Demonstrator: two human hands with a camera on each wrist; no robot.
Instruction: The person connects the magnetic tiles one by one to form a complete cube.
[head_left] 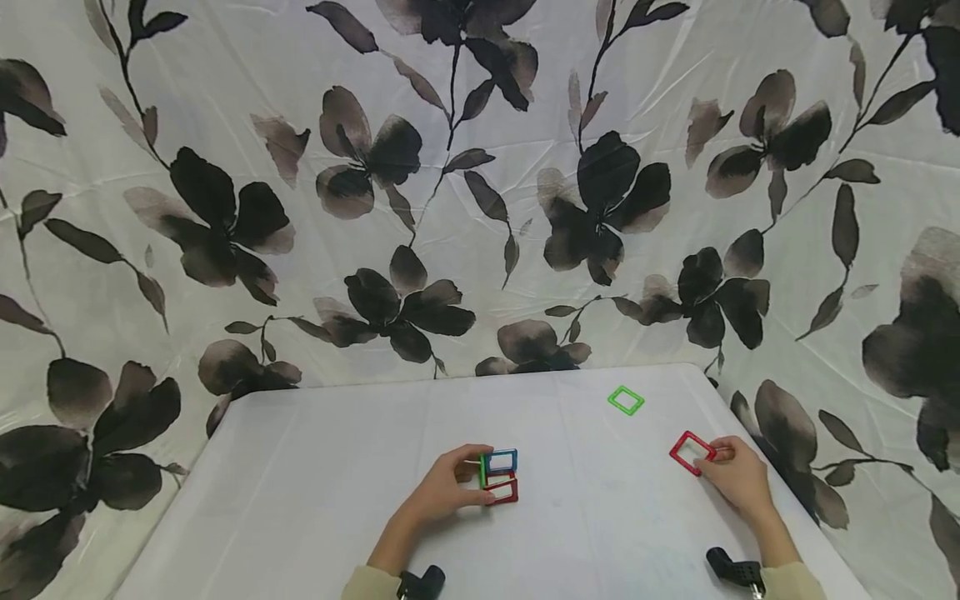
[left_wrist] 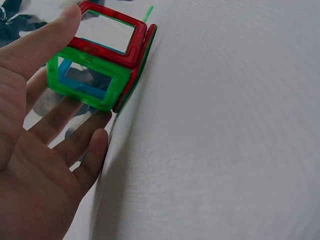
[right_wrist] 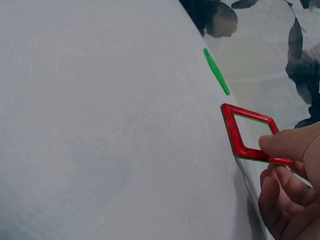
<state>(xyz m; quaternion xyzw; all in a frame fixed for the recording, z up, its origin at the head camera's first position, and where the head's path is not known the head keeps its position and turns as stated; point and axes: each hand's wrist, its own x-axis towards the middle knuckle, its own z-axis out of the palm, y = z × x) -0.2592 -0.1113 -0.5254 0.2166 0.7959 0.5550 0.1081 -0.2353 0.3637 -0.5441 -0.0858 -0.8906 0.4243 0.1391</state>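
Note:
My left hand [head_left: 438, 492] grips a small boxy build of magnetic tiles between thumb and fingers. Its open-centred frames are red [left_wrist: 102, 51], green [left_wrist: 92, 62] and blue [head_left: 515, 460]. In the left wrist view the thumb lies on the red frame's corner, and another red tile [left_wrist: 139, 70] stands along the right side. Over on the right, my right hand [head_left: 738, 475] pinches a single red square magnetic tile [right_wrist: 232, 132] by one corner, thumb on top. A loose green magnetic tile [head_left: 633, 392] lies flat farther back, beyond the right hand.
A white-covered table [head_left: 300, 500] carries everything. Behind it hangs a white cloth [head_left: 480, 275] with dark flowers, which also shows past the table's right edge. A black camera mount sits at each wrist.

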